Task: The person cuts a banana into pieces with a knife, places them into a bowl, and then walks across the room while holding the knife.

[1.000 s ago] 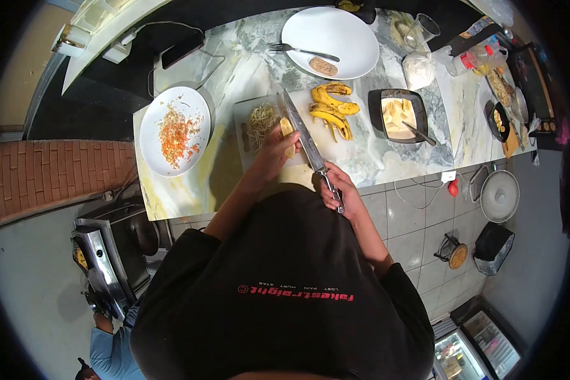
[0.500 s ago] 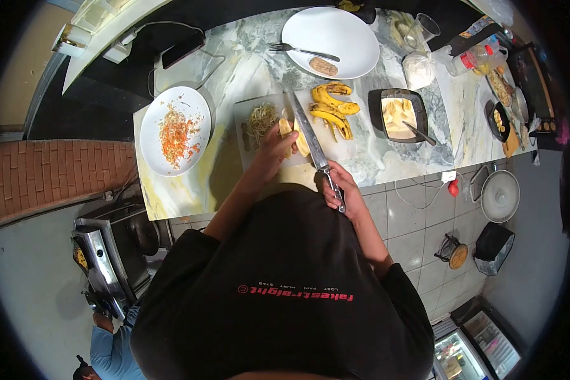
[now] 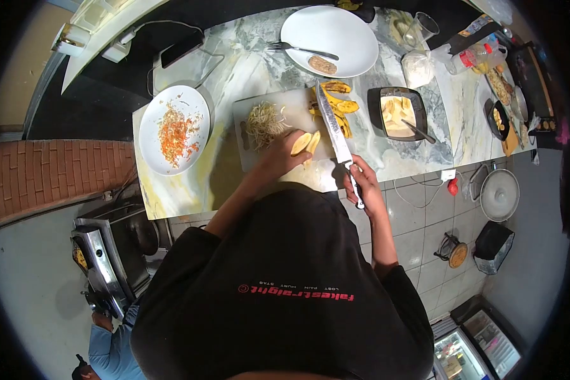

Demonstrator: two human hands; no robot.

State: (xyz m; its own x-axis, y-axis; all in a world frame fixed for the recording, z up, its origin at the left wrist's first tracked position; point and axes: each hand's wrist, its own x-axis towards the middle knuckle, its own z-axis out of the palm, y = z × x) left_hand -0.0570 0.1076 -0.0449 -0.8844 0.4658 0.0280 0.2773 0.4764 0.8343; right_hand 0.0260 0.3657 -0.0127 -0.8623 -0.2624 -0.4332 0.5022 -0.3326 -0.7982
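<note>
My left hand (image 3: 280, 157) is closed around peeled banana pieces (image 3: 304, 145), whose pale cut faces show above the fingers. In my right hand (image 3: 365, 182) is the handle of a long kitchen knife (image 3: 333, 123), its blade pointing away from me, to the right of the banana and apart from it. Beneath both lies a pale cutting board (image 3: 292, 100). A heap of bean sprouts (image 3: 264, 125) rests on its left part, and yellow banana peels (image 3: 341, 106) lie at its right edge, partly behind the blade.
A plate of shredded vegetables (image 3: 178, 136) stands left. A large white plate (image 3: 354, 38) with a fork (image 3: 303, 50) is at the back. To the right is a dark bowl (image 3: 386, 130) of batter with banana pieces and a spoon. Another person (image 3: 111, 345) works at lower left.
The knife and my right hand have moved right, away from the banana. My left hand has turned, so the banana pieces now show their cut faces. More of the sprouts is visible.
</note>
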